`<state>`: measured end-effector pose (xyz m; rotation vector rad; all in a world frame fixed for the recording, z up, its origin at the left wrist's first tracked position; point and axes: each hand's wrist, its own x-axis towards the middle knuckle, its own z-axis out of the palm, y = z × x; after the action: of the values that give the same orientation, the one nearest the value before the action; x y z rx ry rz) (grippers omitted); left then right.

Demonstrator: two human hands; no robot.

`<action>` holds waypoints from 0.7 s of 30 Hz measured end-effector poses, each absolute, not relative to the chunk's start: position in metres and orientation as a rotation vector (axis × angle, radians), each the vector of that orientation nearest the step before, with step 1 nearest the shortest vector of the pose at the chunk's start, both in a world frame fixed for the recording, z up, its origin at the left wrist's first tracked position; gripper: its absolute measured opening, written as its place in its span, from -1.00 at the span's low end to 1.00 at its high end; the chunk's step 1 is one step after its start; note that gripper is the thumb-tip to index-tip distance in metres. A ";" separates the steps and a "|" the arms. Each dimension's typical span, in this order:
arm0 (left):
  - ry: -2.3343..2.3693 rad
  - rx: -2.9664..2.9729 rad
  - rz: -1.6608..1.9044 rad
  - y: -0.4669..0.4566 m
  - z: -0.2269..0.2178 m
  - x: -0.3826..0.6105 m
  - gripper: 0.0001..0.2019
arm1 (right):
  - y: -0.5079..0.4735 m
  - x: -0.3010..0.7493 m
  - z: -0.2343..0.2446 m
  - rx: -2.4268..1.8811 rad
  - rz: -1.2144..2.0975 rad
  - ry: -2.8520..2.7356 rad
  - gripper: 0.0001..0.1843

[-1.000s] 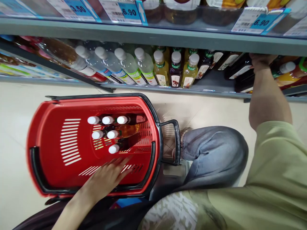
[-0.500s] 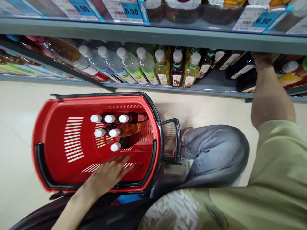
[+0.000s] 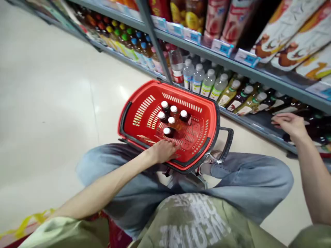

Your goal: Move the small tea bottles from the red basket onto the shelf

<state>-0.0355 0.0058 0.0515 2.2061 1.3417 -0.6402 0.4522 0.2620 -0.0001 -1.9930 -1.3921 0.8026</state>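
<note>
1. At the dial's centre, with twelve toward the top edge: red basket (image 3: 142,130) with slotted walls; black loop handle (image 3: 230,136) jutting out between three and four o'clock.
2. Inside the basket, around its middle: six white-capped bottles (image 3: 171,120), close together, mostly dark, with amber showing among them.
3. At six o'clock, over the basket's near rim: left hand (image 3: 165,151), with fingers stretched inward and apart, near the lowest of those bottles; impossible to tell whether resting on the rim.
4. At three o'clock, well apart from the basket: right hand (image 3: 289,124), at the front of the bottom shelf (image 3: 263,121), with fingers loosely bent and parted, pointing toward nine o'clock; just beside dark bottles (image 3: 284,109), touching or not impossible to tell.
5. From one to two o'clock, on the same shelf: four clear bottles (image 3: 198,78), then yellow bottles (image 3: 229,93) on both sides of a dark purple bottle (image 3: 241,99).
6. At two o'clock, one shelf higher: patterned cartons (image 3: 288,44).
7. At four and eight o'clock: bent knees (image 3: 263,175) in blue jeans.
</note>
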 end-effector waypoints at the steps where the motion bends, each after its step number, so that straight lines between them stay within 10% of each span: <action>1: 1.355 2.204 -0.617 0.001 0.053 -0.036 -0.54 | 0.253 0.429 0.017 -1.972 0.895 -1.403 -0.84; 9: 1.489 2.128 -0.508 -0.024 0.066 -0.049 -0.51 | 0.210 0.238 0.081 -1.433 0.840 -2.509 -0.78; 21: 1.649 1.910 -0.153 -0.020 0.070 -0.063 -0.67 | 0.171 0.033 -0.045 -1.494 0.172 -3.282 -0.41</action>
<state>-0.0631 -0.0196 0.0702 1.9103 1.6486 -0.1529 0.0329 0.1708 -0.0454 -1.4940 -3.2824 0.1716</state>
